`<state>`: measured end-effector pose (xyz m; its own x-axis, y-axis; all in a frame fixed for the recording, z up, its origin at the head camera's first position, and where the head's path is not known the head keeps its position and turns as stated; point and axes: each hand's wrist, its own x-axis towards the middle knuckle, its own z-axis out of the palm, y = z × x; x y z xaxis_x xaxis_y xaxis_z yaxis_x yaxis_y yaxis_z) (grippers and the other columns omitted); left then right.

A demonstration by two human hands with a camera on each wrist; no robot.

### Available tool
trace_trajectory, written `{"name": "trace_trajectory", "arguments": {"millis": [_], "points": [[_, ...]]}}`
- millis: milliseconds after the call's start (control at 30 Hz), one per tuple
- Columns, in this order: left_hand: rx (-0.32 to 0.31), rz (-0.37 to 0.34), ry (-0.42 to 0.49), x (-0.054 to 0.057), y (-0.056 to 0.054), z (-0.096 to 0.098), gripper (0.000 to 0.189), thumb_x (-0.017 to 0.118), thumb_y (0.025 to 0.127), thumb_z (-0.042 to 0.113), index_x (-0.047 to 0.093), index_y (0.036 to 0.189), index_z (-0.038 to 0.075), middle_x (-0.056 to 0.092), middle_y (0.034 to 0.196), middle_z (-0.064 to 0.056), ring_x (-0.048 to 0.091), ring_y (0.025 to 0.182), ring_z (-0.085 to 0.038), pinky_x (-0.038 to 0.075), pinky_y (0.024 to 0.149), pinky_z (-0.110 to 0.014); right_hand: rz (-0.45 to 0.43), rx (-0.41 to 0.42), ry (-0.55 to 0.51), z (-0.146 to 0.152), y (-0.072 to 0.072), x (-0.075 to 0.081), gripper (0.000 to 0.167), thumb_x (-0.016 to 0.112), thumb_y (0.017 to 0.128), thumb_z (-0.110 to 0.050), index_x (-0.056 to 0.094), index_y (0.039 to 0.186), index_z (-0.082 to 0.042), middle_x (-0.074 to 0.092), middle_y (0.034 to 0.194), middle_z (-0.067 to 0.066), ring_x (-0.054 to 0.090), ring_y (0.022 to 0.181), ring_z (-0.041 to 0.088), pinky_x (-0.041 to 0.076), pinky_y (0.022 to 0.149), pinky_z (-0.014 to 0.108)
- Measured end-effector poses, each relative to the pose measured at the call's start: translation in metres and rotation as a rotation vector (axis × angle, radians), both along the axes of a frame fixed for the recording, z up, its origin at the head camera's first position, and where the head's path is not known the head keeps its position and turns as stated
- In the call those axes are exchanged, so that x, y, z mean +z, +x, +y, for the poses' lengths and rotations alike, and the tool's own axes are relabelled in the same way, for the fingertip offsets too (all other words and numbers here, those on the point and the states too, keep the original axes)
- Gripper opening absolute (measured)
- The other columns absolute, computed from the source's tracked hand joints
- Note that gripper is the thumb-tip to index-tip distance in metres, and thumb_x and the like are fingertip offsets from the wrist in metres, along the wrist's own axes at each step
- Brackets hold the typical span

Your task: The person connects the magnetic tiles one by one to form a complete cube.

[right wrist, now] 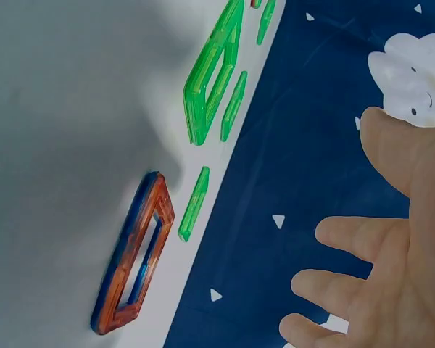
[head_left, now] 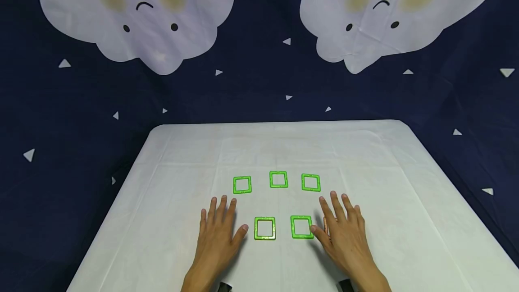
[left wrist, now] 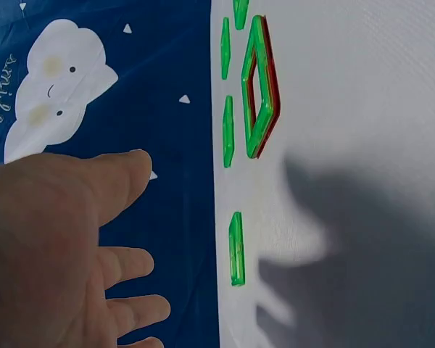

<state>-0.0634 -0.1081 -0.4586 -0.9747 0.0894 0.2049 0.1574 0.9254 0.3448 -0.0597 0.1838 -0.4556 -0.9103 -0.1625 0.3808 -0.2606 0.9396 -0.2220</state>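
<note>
My left hand (head_left: 219, 238) is held over the white table, palm down, fingers straight and spread, holding nothing. Beside its thumb lies a green square magnetic tile (head_left: 256, 229); the left wrist view shows a red layer under this green tile (left wrist: 261, 127). My right hand (head_left: 346, 238), also spread and holding nothing, partly hides an orange square tile (head_left: 325, 227) with a blue layer below it, seen in the right wrist view as an orange-and-blue pair (right wrist: 123, 317). Its thumb overlaps the edge of another green tile (head_left: 293, 227) in the head view; this one looks thick from the side.
Farther back stand out a left green tile (head_left: 235, 185), a middle green tile (head_left: 279, 186) and a right green tile (head_left: 311, 189), all flat in a loose row. The white tabletop (head_left: 275, 143) meets a dark blue cloth (head_left: 251, 98) printed with clouds and triangles.
</note>
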Motion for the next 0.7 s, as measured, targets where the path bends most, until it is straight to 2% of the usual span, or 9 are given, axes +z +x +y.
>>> {"name": "trace_trajectory", "arguments": {"millis": [433, 700], "points": [[-0.057, 0.001, -0.010, -0.005, -0.006, 0.009, 0.066, 0.061, 0.085, 0.046, 0.045, 0.140, 0.012, 0.038, 0.148, -0.017, 0.025, 0.142, -0.039, 0.019, 0.111, -0.058, -0.056, 0.030, 0.030, -0.006, -0.004, -0.001, 0.072, 0.070, 0.079, -0.043, 0.046, 0.139, -0.011, 0.039, 0.147, 0.020, 0.030, 0.135, 0.043, 0.020, 0.106, 0.060], [-0.117, 0.021, -0.035, -0.007, -0.008, 0.016, 0.064, 0.065, 0.081, 0.046, 0.052, 0.133, 0.011, 0.050, 0.135, -0.016, 0.035, 0.136, -0.039, 0.025, 0.109, -0.058, -0.078, 0.058, 0.047, -0.010, -0.004, -0.004, 0.072, 0.071, 0.078, -0.044, 0.049, 0.137, -0.010, 0.042, 0.145, 0.019, 0.035, 0.134, 0.043, 0.021, 0.106, 0.060]]}}
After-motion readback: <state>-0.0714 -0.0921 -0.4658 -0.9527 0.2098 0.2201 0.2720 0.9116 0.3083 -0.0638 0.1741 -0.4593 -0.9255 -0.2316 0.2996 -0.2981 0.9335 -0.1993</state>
